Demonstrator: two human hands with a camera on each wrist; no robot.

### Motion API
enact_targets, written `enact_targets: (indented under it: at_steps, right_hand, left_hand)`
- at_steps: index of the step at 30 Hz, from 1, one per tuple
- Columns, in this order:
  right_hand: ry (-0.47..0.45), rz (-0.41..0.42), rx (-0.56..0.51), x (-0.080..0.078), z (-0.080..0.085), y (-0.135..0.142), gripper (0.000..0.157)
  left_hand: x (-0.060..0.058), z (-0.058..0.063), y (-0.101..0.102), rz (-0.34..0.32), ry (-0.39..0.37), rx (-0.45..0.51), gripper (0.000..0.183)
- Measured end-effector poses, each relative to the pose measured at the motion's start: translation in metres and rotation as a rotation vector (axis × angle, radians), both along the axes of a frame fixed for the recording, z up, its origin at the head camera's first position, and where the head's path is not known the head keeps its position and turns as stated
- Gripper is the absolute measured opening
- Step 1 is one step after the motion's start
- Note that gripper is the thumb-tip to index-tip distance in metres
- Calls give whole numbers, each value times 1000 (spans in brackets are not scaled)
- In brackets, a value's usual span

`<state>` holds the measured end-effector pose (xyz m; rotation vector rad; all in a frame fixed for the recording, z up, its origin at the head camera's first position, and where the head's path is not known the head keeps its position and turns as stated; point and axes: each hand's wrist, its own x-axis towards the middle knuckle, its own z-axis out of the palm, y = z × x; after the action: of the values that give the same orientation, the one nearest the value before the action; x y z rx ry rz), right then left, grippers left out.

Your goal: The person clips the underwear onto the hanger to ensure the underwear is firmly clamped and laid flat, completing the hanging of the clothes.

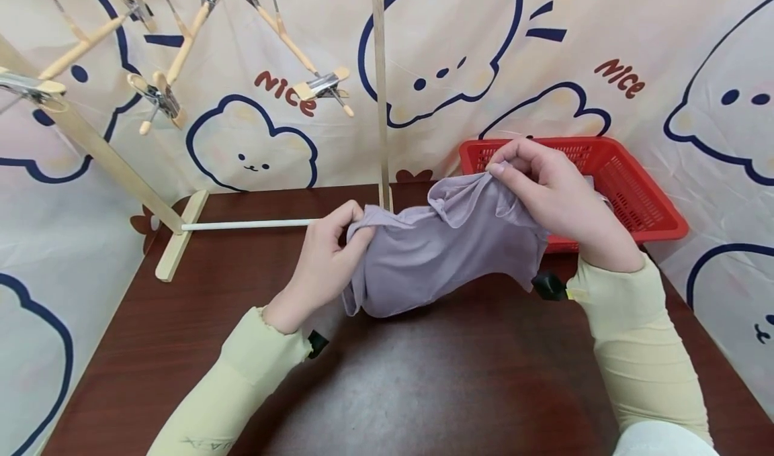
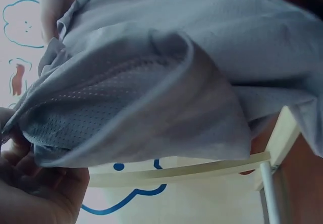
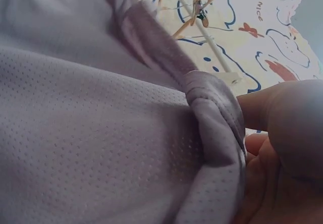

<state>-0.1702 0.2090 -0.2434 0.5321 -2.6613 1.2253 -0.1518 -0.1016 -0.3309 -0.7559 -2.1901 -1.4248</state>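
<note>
Between both hands a greyish-purple garment [image 1: 441, 254] hangs over the table, its upper edge bunched and its lower edge curved. My left hand [image 1: 329, 254] pinches the left end of that upper edge between thumb and fingers. At the right end, raised higher, my right hand [image 1: 553, 197] pinches a fold with thumb and forefinger. The left wrist view shows an opening in the garment [image 2: 151, 118] with perforated fabric inside. In the right wrist view, small holes dot the cloth [image 3: 91, 148], and a rolled edge lies at the fingers.
Behind the right hand stands a red plastic basket [image 1: 656, 207] with some cloth inside. A wooden rack with a low white rod [image 1: 248, 225] and an upright post [image 1: 381, 73] stands at the back. Clip hangers [image 1: 187, 39] with metal clips [image 1: 323, 85] hang upper left, above the brown table [image 1: 459, 375].
</note>
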Motion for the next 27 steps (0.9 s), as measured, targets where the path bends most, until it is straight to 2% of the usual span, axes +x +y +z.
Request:
enact_targets:
  at_steps: [6, 14, 18, 22, 25, 27]
  right_hand:
    - [1, 18, -1, 1, -9, 4, 16]
    - [28, 70, 6, 2, -14, 4, 17]
    - [60, 59, -1, 2, -9, -4, 16]
    - [120, 77, -18, 0, 1, -22, 14]
    - [155, 122, -22, -5, 9, -42, 13]
    - [161, 169, -19, -11, 12, -58, 12]
  left_hand:
    - [16, -9, -7, -93, -109, -33, 25]
    - [46, -13, -4, -282, -229, -97, 26]
    - [64, -6, 3, -439, -345, -41, 34]
    - [80, 6, 10, -704, -533, 88, 56]
    - [87, 15, 12, -852, -573, 80, 63]
    - [88, 20, 10, -879, -536, 31, 59]
